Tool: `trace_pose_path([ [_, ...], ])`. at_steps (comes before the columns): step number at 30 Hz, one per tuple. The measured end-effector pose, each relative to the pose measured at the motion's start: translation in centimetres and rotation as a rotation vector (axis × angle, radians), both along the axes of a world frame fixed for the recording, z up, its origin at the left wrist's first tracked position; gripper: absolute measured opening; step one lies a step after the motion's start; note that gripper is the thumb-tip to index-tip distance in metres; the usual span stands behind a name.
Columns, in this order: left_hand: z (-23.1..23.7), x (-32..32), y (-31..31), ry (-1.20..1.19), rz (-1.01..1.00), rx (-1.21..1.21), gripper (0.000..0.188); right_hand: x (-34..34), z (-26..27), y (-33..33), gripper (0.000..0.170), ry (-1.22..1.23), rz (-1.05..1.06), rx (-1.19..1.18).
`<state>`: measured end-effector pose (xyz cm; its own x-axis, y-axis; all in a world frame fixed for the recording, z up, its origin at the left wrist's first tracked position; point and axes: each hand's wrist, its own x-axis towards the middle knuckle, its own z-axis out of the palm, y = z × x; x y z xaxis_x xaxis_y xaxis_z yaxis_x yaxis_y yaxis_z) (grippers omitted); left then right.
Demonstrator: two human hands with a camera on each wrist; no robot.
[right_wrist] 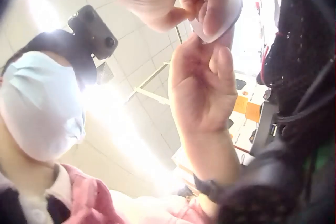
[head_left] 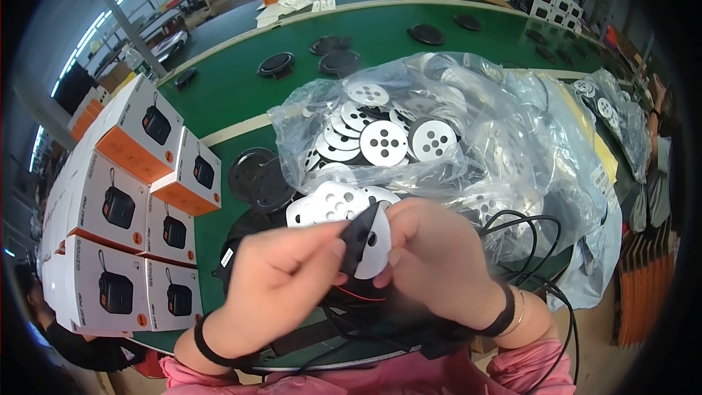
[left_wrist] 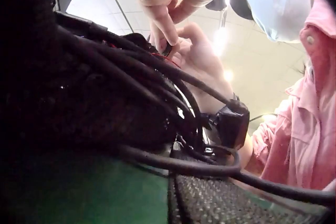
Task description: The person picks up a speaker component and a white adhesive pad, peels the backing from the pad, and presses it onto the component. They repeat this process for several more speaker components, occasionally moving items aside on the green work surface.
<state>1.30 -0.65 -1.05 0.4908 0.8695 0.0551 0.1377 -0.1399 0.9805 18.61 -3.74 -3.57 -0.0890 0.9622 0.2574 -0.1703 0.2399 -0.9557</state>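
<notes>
Left of the clear plastic bag (head_left: 512, 128), stacked boxes (head_left: 121, 208) read "Gizmore". Just this side of the bag is a black-and-white disc (head_left: 376, 249), its long axis running bagward from the person. The left hand (head_left: 285, 267) pinches its black side between fingers and thumb; the right hand (head_left: 435, 252) pinches the white.

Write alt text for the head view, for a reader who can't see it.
A person in pink pinches a black-and-white piece between left grip and right grip over a green table. Beyond, a clear plastic bag holds white discs with holes; stacked white-and-orange boxes stand at the left.
</notes>
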Motion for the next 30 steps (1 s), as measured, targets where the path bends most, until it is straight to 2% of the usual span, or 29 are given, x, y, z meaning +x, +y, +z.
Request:
trace_pose_path([
  [2,1.0,0.2,0.6,-0.041,0.163,-0.108,0.018,0.7,0.9,0.0,0.009,0.195,0.142,-0.282],
  [3,0.8,-0.2,1.0,-0.027,0.25,-0.098,0.019,1.1,1.1,0.0,0.009,0.229,0.165,-0.295],
  [7,1.1,-2.5,3.1,-0.027,0.34,-0.077,0.021,1.7,1.7,0.2,0.012,0.309,0.102,-0.32],
  [8,1.3,-2.8,3.6,0.011,0.343,-0.026,0.022,1.7,1.6,0.2,0.012,0.308,0.111,-0.314],
  [10,1.4,-3.6,4.5,0.012,0.348,0.0,0.023,1.6,0.8,0.6,0.01,0.167,0.027,-0.159],
  [11,1.5,-3.8,4.6,0.009,0.355,0.004,0.023,1.4,0.0,1.1,0.011,-0.039,-0.078,0.038],
  [12,1.5,-3.9,4.8,-0.026,0.33,-0.016,0.023,1.2,0.0,1.2,0.011,-0.041,-0.072,0.044],
  [14,1.5,-4.1,4.8,-0.066,0.307,-0.034,0.023,0.5,0.0,1.5,0.014,-0.691,-0.315,0.438],
  [15,1.4,-4.1,4.7,-0.096,0.252,-0.065,0.022,0.1,-0.3,1.6,0.015,-0.758,-0.357,0.437],
  [18,1.5,-3.9,4.1,-0.145,0.169,-0.137,0.021,-0.1,-1.1,2.1,0.016,-0.793,-0.327,0.491],
  [22,1.4,-3.0,3.1,-0.122,-0.023,-0.383,0.021,-0.3,0.0,1.5,0.02,-0.726,-0.256,0.465],
  [24,0.9,-3.1,3.1,-0.152,-0.136,-0.464,0.023,-0.5,0.9,1.2,0.027,-0.589,-0.267,0.552],
  [25,0.7,-2.7,2.8,-0.09,-0.187,-0.498,0.023,0.1,1.1,0.7,0.03,-0.656,-0.2,0.692],
  [26,0.4,-2.2,2.4,-0.029,-0.238,-0.533,0.023,0.4,1.2,0.8,0.03,-0.654,-0.192,0.701],
  [28,-0.1,-1.9,2.2,-0.038,-0.253,-0.54,0.024,0.7,1.3,0.7,0.03,-0.681,-0.118,0.854],
  [30,-0.3,-1.7,2.1,0.031,-0.282,-0.536,0.025,0.6,1.5,0.5,0.029,-0.673,-0.118,0.848],
])
